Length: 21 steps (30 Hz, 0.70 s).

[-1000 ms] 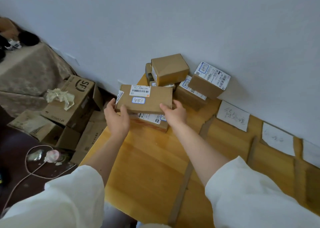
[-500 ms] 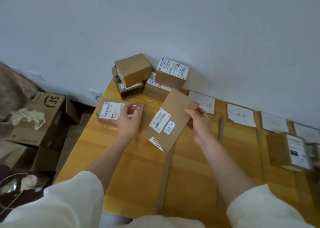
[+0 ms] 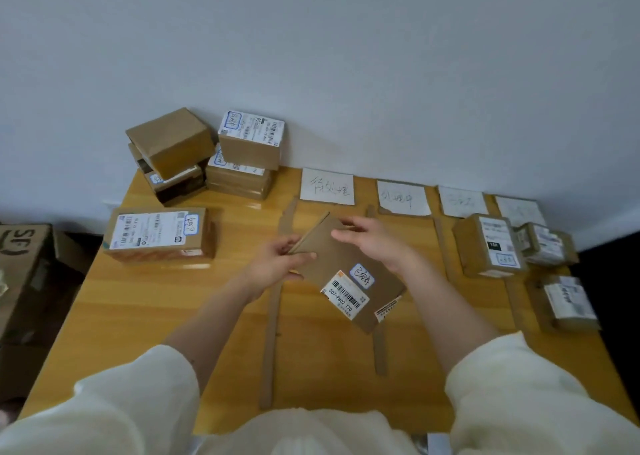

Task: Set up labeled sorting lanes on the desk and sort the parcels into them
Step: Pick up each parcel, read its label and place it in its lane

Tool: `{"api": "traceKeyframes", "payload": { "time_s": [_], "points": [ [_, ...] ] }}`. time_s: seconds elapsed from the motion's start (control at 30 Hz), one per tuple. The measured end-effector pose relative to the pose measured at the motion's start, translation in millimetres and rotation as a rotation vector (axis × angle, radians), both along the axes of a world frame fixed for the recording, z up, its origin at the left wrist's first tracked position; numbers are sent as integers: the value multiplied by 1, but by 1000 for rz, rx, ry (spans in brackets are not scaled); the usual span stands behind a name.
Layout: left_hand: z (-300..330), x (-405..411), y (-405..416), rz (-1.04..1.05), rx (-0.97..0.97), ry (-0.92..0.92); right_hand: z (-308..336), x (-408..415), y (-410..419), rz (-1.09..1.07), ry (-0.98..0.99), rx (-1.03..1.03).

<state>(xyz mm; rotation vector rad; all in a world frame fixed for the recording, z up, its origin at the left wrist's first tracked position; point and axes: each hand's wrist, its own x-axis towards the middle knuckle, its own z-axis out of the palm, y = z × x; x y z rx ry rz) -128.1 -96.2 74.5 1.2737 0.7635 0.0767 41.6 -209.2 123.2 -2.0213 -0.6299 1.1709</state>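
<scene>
Holding a flat brown cardboard parcel between them, both hands sit above the yellow wooden desk, over the lane marked off by two thin strips of brown cardboard laid on the desktop. The left hand pinches the parcel's far left edge with fingers curled around it, while the right hand lies over the top far corner, its fingers spread and pressed on the cardboard. The parcel is tilted, its near corner pointing toward the person, and it shows a white barcode label and a small blue-bordered sticker with handwriting. At the head of this lane, against the pale grey wall, lies a white paper slip with handwritten characters; three further white slips head the lanes to its right. At the desk's far left corner stands a stack of brown cardboard boxes with white shipping labels, and just in front of it a single long brown box with a wide white label rests on the desktop. On the right side, three labelled brown boxes sit in the lanes, one near the slips and two closer to the desk's right edge. Cream sleeves cover both forearms. Beside the desk on the left, a large brown carton with black lettering stands on the floor.
</scene>
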Motion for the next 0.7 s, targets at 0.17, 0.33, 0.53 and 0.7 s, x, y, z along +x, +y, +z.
{"api": "traceKeyframes", "payload": {
  "time_s": [0.17,0.33,0.53,0.7],
  "points": [
    [-8,10,-17,149,-98,62,-25,19,-42,-294,-251,-99],
    [-20,17,-25,280,-246,135,-47,20,-85,-614,-58,-109],
    [-26,31,-41,289,-284,167,-59,14,-107,-686,330,-17],
    [-29,40,-51,286,-322,175,-62,15,-117,-778,397,76]
  ]
}}
